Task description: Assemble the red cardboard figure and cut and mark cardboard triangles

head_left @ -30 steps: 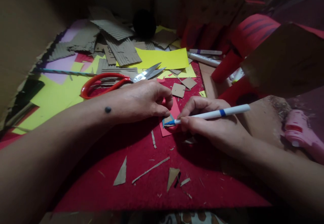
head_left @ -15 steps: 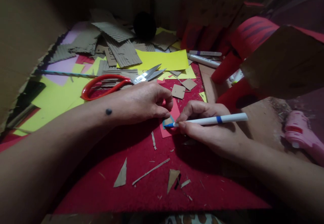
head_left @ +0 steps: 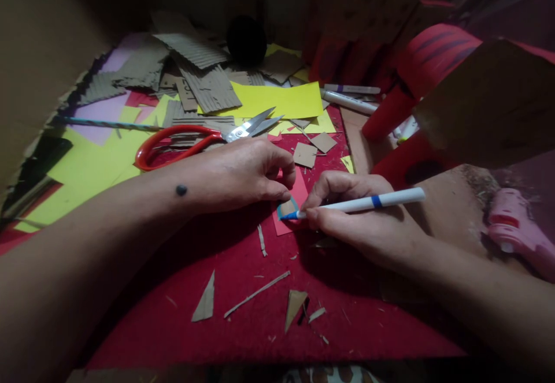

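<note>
My right hand [head_left: 359, 215] is closed round a white marker [head_left: 355, 204] with a blue band. Its blue tip touches the lower edge of a small cardboard piece [head_left: 287, 207], which has a blue border. Beneath that piece lies a pinkish-red paper [head_left: 286, 227]. My left hand [head_left: 264, 172] has curled fingers, with thumb and fingertips pressed down at the top of the cardboard piece. Red-handled scissors [head_left: 186, 140] rest just beyond my left wrist, blades pointing right. Two cardboard squares [head_left: 304, 155] lie past my fingertips.
Cardboard scraps [head_left: 208, 82] and yellow paper [head_left: 273, 100] pile up at the back. Offcuts [head_left: 204, 299] dot the red surface [head_left: 173, 325] in front. At right are red paper tubes [head_left: 388, 114], a cardboard piece [head_left: 485, 106] and a pink glue gun [head_left: 515, 221].
The marker tip has moved slightly left and down along the lower edge of the cardboard piece. My left hand stays nearly in place. The view has shifted a little.
</note>
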Tool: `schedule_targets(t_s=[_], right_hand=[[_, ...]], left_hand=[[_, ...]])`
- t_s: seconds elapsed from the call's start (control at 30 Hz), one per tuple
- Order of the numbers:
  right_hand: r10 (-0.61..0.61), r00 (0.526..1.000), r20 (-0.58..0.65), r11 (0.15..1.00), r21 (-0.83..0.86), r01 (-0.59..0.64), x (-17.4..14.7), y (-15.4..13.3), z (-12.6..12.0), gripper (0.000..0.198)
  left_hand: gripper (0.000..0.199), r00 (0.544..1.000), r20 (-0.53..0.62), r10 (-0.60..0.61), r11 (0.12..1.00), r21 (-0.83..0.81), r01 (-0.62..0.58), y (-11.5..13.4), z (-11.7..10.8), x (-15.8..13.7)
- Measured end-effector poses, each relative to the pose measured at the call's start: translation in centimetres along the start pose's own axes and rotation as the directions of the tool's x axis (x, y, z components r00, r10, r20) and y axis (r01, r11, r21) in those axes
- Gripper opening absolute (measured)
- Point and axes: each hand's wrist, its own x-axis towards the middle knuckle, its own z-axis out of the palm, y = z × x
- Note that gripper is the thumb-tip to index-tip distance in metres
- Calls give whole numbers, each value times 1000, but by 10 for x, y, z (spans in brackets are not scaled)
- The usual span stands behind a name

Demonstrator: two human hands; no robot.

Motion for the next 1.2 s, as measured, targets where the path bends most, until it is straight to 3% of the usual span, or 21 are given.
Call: schedule_targets(t_s=[0.17,0.57,0.8,1.2], right_hand=[[-22,999,-42,999,47,23,2,-2,1,11],[8,1000,-14,1000,15,-7,1,0,1,11],[-36,996,-76,999,-16,35,3,-2,1,9],[-7,1000,-30,1000,17,7,2,1,1,10]], left_hand=[[7,1000,6,-4,1000,17,3,2,-1,-1],[9,1000,-10,6,1000,21,-6,-1,1,-1],[8,1000,-5,4,1000,14,-4,-1,1,-1],[8,1000,-6,-9,1000,21,9,-2,1,0]])
